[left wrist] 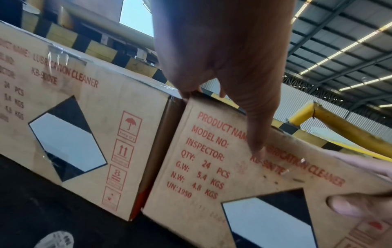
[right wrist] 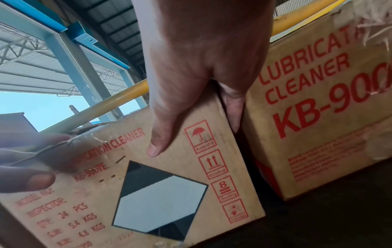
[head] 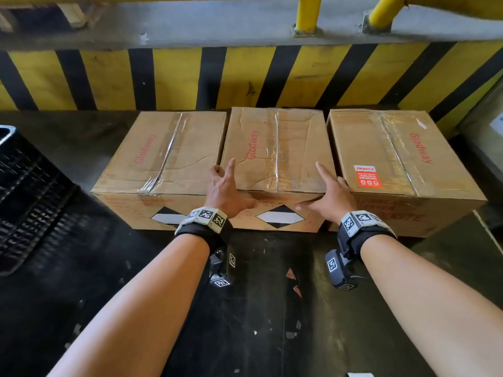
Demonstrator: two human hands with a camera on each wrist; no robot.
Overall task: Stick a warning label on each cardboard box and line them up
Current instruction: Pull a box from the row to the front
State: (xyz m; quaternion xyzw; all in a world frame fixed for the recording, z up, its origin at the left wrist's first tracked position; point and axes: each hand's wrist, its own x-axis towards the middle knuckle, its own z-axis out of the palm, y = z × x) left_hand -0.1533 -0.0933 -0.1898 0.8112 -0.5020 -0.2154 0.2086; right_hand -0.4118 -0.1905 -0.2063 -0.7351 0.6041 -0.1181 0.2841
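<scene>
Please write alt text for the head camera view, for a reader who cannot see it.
Both hands grip the near corners of the middle cardboard box in a row of three on a dark floor, left hand at its left corner, right hand at its right. Only the right box shows a red fragile label; a yellow-and-black striped wall stands behind.

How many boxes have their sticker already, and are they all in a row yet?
One: the right box wears a red fragile label. Both hands, left hand and right hand, grip the middle box, straightening it. Middle and left box tops show no label yet.
</scene>
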